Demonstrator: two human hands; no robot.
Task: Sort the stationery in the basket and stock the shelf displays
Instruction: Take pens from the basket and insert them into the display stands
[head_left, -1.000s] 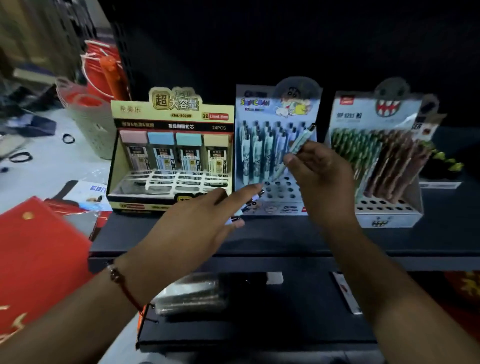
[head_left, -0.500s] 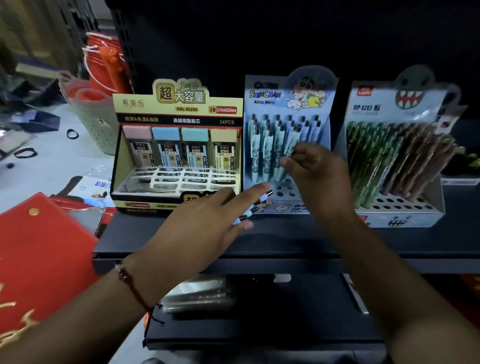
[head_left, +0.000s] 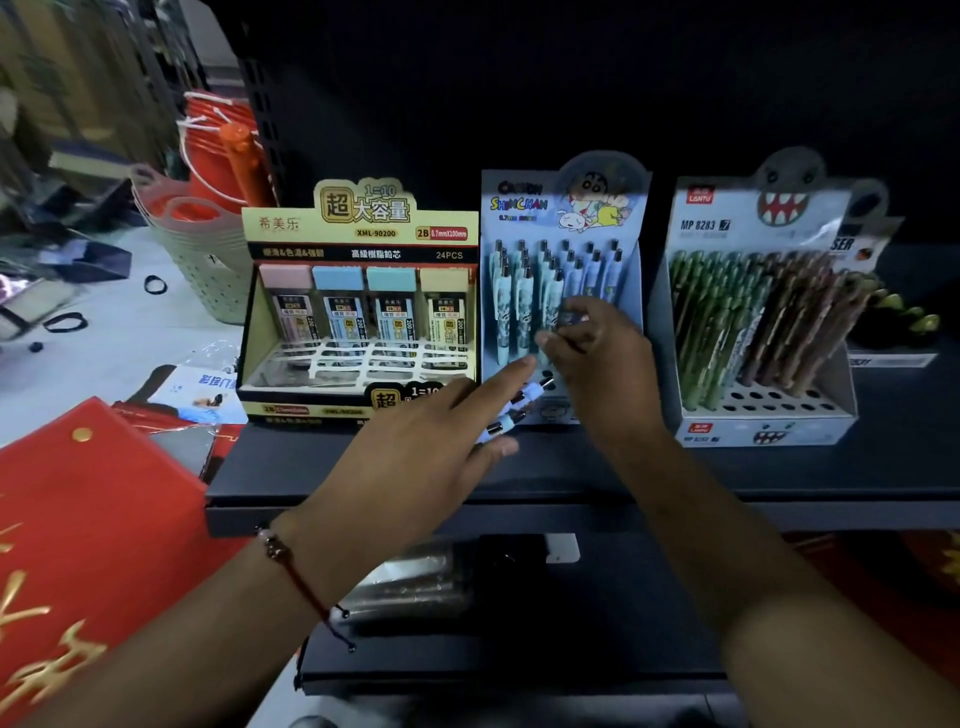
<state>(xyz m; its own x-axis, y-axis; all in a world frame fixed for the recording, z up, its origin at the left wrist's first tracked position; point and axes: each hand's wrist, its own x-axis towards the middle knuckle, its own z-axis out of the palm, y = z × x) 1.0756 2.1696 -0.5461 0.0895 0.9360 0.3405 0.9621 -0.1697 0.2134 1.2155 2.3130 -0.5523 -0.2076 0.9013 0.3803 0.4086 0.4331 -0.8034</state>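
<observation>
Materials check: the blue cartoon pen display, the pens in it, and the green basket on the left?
Blue cartoon pen display: looks like printed cardboard with a slightly glossy face; die-cut top edge and punched holes in the base.
Pens: probably plastic barrels with printed wrap; the dark clips and tips could be metal or plastic, too dim to tell.
Green basket: moulded plastic, matte; a regular perforated wall and a thick rolled rim.
</observation>
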